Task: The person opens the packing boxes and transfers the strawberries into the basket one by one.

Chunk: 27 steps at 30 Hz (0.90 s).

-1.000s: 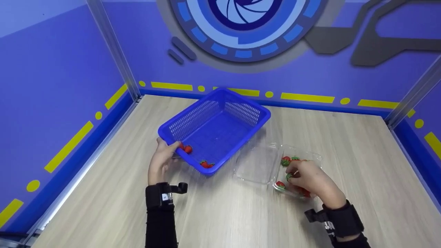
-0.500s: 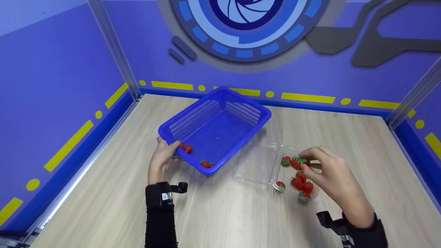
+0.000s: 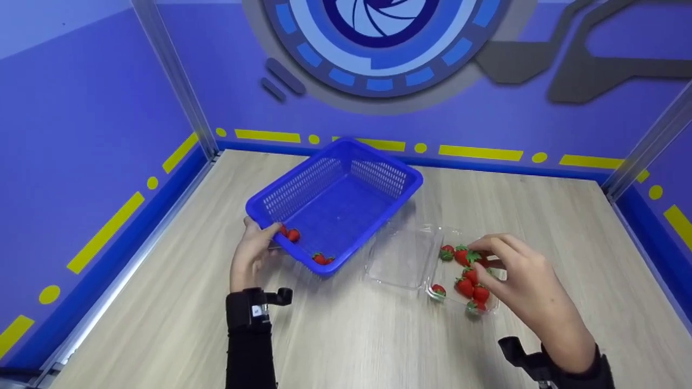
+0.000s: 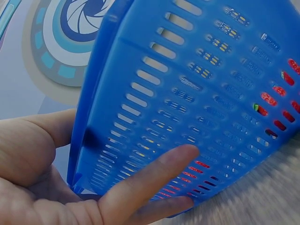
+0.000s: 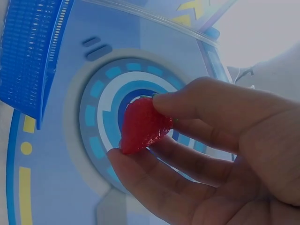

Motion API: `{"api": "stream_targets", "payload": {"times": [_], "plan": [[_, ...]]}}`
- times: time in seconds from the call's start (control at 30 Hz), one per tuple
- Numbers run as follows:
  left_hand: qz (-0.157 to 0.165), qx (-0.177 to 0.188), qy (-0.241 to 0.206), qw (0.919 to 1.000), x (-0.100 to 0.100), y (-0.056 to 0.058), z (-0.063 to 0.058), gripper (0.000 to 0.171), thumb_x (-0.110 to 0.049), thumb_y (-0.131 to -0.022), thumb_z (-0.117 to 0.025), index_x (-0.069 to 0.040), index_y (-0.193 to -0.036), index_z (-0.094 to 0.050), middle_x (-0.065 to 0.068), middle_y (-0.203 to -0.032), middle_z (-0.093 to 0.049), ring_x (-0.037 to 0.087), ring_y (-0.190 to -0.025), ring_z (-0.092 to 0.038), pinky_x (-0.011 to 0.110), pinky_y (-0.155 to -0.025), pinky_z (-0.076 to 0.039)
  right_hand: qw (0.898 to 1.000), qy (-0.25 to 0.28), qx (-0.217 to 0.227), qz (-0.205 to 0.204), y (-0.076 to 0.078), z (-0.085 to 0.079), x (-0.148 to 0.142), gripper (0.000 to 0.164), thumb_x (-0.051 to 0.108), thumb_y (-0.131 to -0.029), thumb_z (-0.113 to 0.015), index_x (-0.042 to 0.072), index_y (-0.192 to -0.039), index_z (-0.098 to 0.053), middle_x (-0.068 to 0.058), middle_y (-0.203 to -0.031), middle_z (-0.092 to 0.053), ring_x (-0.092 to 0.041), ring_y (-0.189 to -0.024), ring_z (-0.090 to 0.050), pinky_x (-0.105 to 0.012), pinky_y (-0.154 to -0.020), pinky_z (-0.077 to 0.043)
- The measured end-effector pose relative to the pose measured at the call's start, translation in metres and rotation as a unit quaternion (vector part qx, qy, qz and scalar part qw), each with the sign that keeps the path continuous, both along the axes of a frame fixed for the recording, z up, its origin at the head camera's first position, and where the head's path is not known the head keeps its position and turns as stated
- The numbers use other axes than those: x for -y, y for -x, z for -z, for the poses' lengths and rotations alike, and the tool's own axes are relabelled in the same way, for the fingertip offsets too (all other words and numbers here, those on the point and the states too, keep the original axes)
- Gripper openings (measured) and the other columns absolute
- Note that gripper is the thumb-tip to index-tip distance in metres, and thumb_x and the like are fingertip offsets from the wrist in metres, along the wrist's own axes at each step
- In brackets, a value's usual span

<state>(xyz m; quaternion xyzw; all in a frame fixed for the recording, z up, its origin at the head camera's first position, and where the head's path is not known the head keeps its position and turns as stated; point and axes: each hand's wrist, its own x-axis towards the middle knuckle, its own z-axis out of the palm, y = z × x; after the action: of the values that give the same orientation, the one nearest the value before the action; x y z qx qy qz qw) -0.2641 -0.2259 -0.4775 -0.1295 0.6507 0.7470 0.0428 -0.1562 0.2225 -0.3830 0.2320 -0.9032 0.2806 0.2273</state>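
Observation:
My left hand (image 3: 253,254) grips the near-left end of a blue plastic basket (image 3: 346,200), thumb over the rim and fingers against the slotted outer wall. The basket leans down toward me. Several strawberries (image 3: 323,259) lie along its near end, and their red shows through the slots in the left wrist view. My right hand (image 3: 524,281) pinches a strawberry (image 5: 143,124) between thumb and fingertips, above the far right part of a clear plastic clamshell box (image 3: 403,259). More strawberries (image 3: 465,286) lie in the box's right half, partly hidden by my hand.
The clamshell's flat lid half lies open on the left, close to the basket's right side. A light wood table (image 3: 346,335) carries everything. Blue printed panels (image 3: 97,151) wall it in at the back and sides, with metal posts (image 3: 173,75) at the corners.
My right hand has moved from the middle of the clamshell to the right and farther back, uncovering several strawberries there. My left hand and the basket have stayed in place.

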Motion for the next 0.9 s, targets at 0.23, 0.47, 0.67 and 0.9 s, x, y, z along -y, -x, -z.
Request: {"api": "stream_targets", "payload": {"times": [0.23, 0.47, 0.67, 0.9], "plan": [[0.002, 0.006, 0.010, 0.9999, -0.002, 0.003, -0.001, 0.097, -0.010, -0.104, -0.050, -0.013, -0.154, 0.033, 0.027, -0.129, -0.055, 0.035, -0.098, -0.073, 0.037, -0.075, -0.061, 1.000, -0.015, 0.005, -0.007, 0.002, 0.006, 0.007, 0.034, -0.008, -0.077, -0.081, 0.011, -0.104, -0.072, 0.002, -0.103, -0.067, -0.010, -0.078, -0.071, -0.021, -0.067, -0.058], [-0.001, 0.018, 0.021, 0.9996, 0.003, -0.001, -0.003, 0.096, -0.012, -0.105, -0.048, -0.012, -0.153, 0.035, 0.032, -0.133, -0.053, 0.028, -0.088, -0.075, 0.033, -0.073, -0.061, 0.997, -0.011, 0.017, -0.077, 0.017, 0.020, 0.039, 0.027, -0.008, -0.078, -0.080, 0.006, -0.101, -0.071, -0.002, -0.099, -0.068, -0.010, -0.081, -0.070, -0.020, -0.068, -0.058], [-0.002, 0.009, 0.018, 0.9998, 0.003, -0.001, -0.002, 0.094, -0.011, -0.104, -0.050, -0.012, -0.156, 0.028, 0.028, -0.129, -0.055, 0.032, -0.094, -0.074, 0.036, -0.076, -0.061, 0.988, 0.000, 0.071, -0.138, 0.037, 0.022, 0.084, 0.019, 0.000, -0.085, -0.077, 0.005, -0.103, -0.071, -0.004, -0.100, -0.069, -0.016, -0.086, -0.071, -0.022, -0.073, -0.059], [0.008, 0.000, -0.003, 1.0000, 0.000, -0.001, -0.002, 0.095, -0.012, -0.106, -0.049, -0.014, -0.155, 0.032, 0.022, -0.126, -0.057, 0.033, -0.103, -0.071, 0.040, -0.081, -0.061, 0.976, -0.004, 0.065, -0.209, 0.072, 0.016, 0.145, 0.013, 0.002, -0.088, -0.073, 0.002, -0.101, -0.072, -0.009, -0.095, -0.069, -0.020, -0.085, -0.070, -0.026, -0.073, -0.059]]}}
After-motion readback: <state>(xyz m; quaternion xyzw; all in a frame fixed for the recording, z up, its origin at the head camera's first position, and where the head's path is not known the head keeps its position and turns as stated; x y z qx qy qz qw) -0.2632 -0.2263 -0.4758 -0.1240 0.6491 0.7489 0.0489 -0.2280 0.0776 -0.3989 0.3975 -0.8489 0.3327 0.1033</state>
